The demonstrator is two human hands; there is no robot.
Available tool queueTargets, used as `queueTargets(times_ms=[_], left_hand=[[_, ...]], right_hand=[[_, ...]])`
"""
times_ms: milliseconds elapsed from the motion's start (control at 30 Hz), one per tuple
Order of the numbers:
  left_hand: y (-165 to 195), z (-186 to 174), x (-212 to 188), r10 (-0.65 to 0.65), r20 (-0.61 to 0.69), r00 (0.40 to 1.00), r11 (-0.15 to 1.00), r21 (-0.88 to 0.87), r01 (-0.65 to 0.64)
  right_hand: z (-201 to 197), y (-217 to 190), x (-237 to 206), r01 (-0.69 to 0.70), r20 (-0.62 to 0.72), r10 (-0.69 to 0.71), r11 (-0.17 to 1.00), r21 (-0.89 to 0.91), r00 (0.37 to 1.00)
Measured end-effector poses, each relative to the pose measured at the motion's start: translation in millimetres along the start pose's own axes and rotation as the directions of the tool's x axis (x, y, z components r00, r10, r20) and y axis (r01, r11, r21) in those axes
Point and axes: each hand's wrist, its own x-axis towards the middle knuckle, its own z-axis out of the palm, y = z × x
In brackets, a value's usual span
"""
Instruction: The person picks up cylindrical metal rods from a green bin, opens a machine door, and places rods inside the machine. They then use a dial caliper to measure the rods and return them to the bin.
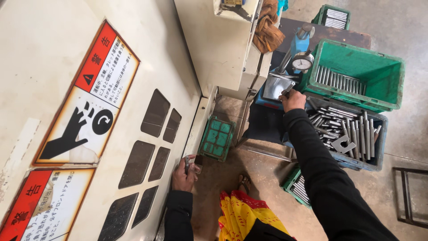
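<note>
My left hand (183, 175) grips a small metal handle on the edge of a cream machine door (147, 67), low at the frame's centre. My right hand (293, 101) reaches out in a black sleeve and holds a short metal rod against a blue gauge stand (298, 44) with a round dial indicator (303, 62). A shiny metal base plate (274, 87) lies just beside that hand.
A green crate (392, 85) with a row of metal rods sits above a blue-grey crate (379, 143) of several loose rods. A small green bin (216, 139) stands on the concrete floor. Another green crate (292, 180) is below. Brown gloves (266, 31) hang on the machine. Warning stickers (89, 98) cover the door.
</note>
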Motion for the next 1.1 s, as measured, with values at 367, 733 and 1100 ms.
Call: queueTargets(times_ms=[367,733,1100], left_hand=[[1,-2,1,0.001,0.013,1.0,1.0,-0.022,-0.001],[-2,-2,3,-0.021,0.009,1.0,1.0,-0.023,0.021],[-3,-2,5,-0.024,0.01,1.0,0.999,-0.028,0.024]], right_hand=[[3,-7,14,-0.086,-0.006,0.086,0.995,0.047,0.996],[13,-9,32,-0.111,-0.033,0.113,0.993,0.044,0.993],[17,-9,38,-0.09,-0.044,0.091,0.996,0.026,0.995]])
